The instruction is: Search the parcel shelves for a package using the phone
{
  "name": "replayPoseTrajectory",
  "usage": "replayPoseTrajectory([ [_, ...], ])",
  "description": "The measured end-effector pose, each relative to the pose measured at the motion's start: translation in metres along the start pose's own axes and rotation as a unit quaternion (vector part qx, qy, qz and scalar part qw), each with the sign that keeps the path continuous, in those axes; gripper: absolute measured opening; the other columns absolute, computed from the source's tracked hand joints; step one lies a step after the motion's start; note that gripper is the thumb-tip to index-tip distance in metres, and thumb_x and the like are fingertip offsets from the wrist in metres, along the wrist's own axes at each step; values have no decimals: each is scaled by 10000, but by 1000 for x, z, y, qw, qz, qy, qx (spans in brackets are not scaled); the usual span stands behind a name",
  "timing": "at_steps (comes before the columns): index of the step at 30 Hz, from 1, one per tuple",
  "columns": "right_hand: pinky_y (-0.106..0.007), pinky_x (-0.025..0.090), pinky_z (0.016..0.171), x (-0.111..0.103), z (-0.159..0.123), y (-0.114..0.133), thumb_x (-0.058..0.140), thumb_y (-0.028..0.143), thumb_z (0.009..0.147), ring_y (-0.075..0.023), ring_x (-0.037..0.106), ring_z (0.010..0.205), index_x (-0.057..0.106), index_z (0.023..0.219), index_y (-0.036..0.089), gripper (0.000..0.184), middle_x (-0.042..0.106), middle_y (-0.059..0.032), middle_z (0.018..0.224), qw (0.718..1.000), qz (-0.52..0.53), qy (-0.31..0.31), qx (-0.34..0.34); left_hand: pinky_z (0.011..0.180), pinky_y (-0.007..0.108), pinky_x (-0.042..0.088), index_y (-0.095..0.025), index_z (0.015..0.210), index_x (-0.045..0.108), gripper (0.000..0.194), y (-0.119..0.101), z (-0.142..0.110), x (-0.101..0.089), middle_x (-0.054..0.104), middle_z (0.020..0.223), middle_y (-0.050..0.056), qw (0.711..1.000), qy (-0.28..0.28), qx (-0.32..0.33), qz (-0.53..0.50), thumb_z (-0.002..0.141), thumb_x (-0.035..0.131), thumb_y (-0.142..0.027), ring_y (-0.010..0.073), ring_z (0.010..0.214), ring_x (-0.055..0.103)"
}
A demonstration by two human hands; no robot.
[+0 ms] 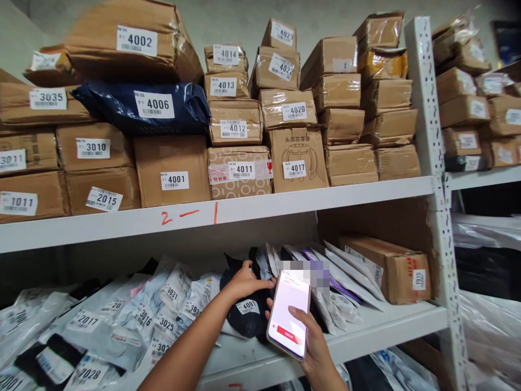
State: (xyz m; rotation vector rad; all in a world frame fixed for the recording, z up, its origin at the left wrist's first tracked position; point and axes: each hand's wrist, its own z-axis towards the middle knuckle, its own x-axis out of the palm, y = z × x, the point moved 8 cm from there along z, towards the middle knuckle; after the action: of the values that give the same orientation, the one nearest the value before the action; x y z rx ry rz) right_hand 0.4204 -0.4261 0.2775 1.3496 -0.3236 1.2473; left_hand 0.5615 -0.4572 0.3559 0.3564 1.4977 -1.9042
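My right hand (315, 339) is wrapped round a smartphone (288, 312) with a lit white screen and a red button near its bottom. The thumb lies over the screen. Above the middle shelf, my left hand (246, 282) grips the top of a black plastic parcel (244, 321) labelled 4001, its thumb stretched toward the phone; some of its fingertips are hidden. Thin white and grey mailer bags (354, 269) lean on edge to the right of the phone. Left of the black parcel lie several pale plastic parcels (138, 320) with numbered labels.
Cardboard boxes (175, 152) with number labels are stacked on the upper shelf, whose white edge (252, 212) is marked 2-1 in red. A dark blue bag (109, 103) lies among them. A carton (407, 271) labelled 7015 stands near the perforated white post (442, 217).
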Motion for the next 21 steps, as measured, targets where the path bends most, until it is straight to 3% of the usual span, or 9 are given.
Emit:
replayPoseTrajectory([
  [2, -390, 539, 654, -1, 2, -1, 864, 268, 483, -320, 705, 755, 150, 1431, 49, 1206, 737, -203, 911, 1000, 15, 2, 7, 705, 250, 430, -93, 1300, 337, 862, -1, -1, -1, 592, 868, 42, 1000, -20, 12, 15, 584, 751, -335, 175, 796, 573],
  [6, -380, 534, 670, -1, 3, 0, 845, 273, 519, -320, 706, 778, 159, 1435, 67, 1163, 738, -194, 923, 1000, 12, 14, -2, 720, 264, 403, -135, 1150, 478, 442, -5, -7, -8, 595, 879, 58, 995, -85, 0, 55, 730, 586, -218, 179, 800, 573],
  [8, -374, 536, 659, -1, 2, 0, 839, 276, 531, -321, 706, 788, 173, 1433, 72, 1139, 738, -193, 927, 1000, 5, 16, 0, 715, 268, 395, -147, 1095, 504, 326, -8, -11, -11, 604, 869, 60, 991, -113, -1, 75, 779, 527, -224, 181, 789, 575],
  [13, -403, 556, 734, 2, -1, 5, 854, 204, 506, -331, 681, 927, 264, 1400, 102, 1075, 737, -156, 980, 1000, 25, 7, -8, 775, 261, 403, -174, 973, 534, 183, -15, -13, -12, 643, 885, 61, 985, -131, 36, 106, 791, 524, -188, 182, 848, 593],
  [16, -407, 573, 714, 7, 2, 2, 875, 168, 444, -329, 693, 879, 312, 1368, 118, 1083, 735, -140, 1001, 999, 47, 1, 6, 839, 249, 397, -187, 947, 530, 198, -15, -11, -9, 648, 975, 61, 983, -133, 71, 108, 765, 522, -108, 166, 933, 584],
  [21, -368, 586, 691, 12, 13, -4, 862, 162, 451, -294, 705, 844, 421, 1272, 98, 934, 748, -128, 953, 995, 99, -6, -4, 793, 237, 414, -187, 915, 533, 214, -10, -13, -8, 626, 901, 28, 978, -147, 93, 116, 732, 534, -76, 148, 872, 581],
])
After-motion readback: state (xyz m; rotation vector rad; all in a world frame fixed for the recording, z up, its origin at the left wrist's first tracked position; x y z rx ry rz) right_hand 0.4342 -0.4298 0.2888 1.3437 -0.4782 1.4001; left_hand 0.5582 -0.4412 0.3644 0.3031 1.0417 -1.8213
